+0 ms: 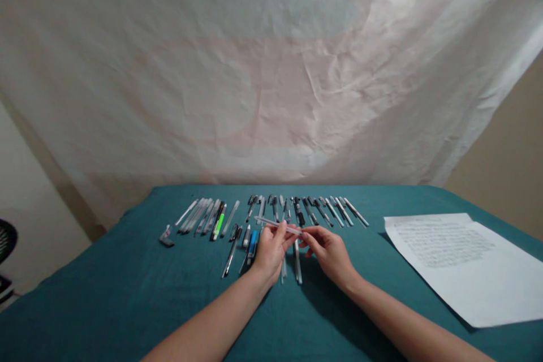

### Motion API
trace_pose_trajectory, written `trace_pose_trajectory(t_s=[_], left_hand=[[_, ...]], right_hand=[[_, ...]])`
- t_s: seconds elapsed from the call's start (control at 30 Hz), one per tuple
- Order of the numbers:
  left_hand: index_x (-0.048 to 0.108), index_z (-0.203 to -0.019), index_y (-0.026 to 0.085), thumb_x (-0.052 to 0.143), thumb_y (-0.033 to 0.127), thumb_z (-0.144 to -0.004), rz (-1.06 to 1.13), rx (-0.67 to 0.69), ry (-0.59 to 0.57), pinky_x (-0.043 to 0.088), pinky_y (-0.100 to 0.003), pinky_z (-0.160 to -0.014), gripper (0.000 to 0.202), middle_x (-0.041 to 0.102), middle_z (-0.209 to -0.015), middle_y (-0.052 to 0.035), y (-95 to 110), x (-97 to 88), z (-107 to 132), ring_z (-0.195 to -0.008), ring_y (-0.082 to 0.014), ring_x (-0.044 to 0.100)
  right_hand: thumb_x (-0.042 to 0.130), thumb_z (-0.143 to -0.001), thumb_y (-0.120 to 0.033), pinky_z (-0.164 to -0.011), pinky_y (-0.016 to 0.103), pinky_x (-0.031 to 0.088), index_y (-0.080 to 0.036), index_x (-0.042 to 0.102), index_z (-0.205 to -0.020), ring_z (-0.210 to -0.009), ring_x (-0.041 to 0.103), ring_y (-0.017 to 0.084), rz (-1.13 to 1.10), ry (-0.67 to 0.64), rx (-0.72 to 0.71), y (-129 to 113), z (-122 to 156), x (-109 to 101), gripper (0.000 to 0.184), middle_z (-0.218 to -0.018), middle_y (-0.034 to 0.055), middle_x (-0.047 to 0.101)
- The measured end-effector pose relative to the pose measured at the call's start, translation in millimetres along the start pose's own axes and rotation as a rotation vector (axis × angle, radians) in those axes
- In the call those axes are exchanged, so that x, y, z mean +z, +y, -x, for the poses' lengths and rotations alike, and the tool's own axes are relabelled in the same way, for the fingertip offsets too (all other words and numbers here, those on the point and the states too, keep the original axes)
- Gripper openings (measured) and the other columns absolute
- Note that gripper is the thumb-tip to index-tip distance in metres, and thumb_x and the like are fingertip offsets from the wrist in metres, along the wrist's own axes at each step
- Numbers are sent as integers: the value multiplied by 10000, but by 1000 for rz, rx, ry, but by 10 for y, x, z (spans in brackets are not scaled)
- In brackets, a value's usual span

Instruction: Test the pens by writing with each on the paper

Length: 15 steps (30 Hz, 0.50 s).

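Observation:
Both hands meet over the middle of a teal-covered table (127, 294). My left hand (271, 249) is closed round a clear, slim pen (275, 224), which lies across its fingers and points left and away. My right hand (328, 249) pinches the pen's right end between thumb and fingertips. Just beyond the hands runs a long row of pens (314, 210) laid side by side, among them one with a green barrel (219, 223) and one with a blue barrel (253, 240). Several more pens lie under and between the hands.
Sheets of white paper (462, 260) with handwriting lie at the right of the table. A small dark clip-like object (166, 237) sits at the row's left end. A wrinkled white cloth (271, 68) hangs behind the table. A dark object (6, 243) shows at the far left edge.

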<state>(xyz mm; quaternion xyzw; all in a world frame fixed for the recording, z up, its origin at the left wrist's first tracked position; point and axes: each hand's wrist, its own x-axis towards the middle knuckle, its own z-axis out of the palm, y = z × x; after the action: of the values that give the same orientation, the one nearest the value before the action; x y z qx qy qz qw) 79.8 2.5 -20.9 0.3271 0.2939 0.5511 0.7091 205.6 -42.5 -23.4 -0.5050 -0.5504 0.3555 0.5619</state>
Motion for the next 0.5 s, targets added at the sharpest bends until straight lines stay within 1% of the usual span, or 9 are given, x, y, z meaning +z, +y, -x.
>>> trace_pose_trajectory(t_s=[0.2, 0.37, 0.5], left_hand=[[487, -790, 132, 571, 188, -810, 5, 2, 22, 521, -324, -777, 102, 649, -781, -67, 16, 11, -1, -780, -164, 651], [497, -799, 127, 569, 195, -814, 8, 3, 46, 524, -298, -754, 100, 651, -782, -68, 18, -3, -12, -755, -151, 655], [490, -789, 130, 547, 206, -830, 15, 20, 78, 520, -300, -767, 104, 652, -766, -66, 37, -26, -41, -755, -149, 657]], right_hand=[[555, -767, -364, -507, 238, 476, -154, 599, -840, -545, 541, 122, 118, 73, -60, 39, 4, -25, 227, -703, 33, 621], [549, -766, -379, -533, 252, 476, -157, 597, -883, -612, 570, 148, 141, 83, -72, 32, -6, -37, 256, -754, 51, 633], [554, -756, -396, -534, 257, 472, -155, 604, -859, -611, 575, 154, 170, 99, -77, 21, -9, -47, 267, -731, 53, 637]])
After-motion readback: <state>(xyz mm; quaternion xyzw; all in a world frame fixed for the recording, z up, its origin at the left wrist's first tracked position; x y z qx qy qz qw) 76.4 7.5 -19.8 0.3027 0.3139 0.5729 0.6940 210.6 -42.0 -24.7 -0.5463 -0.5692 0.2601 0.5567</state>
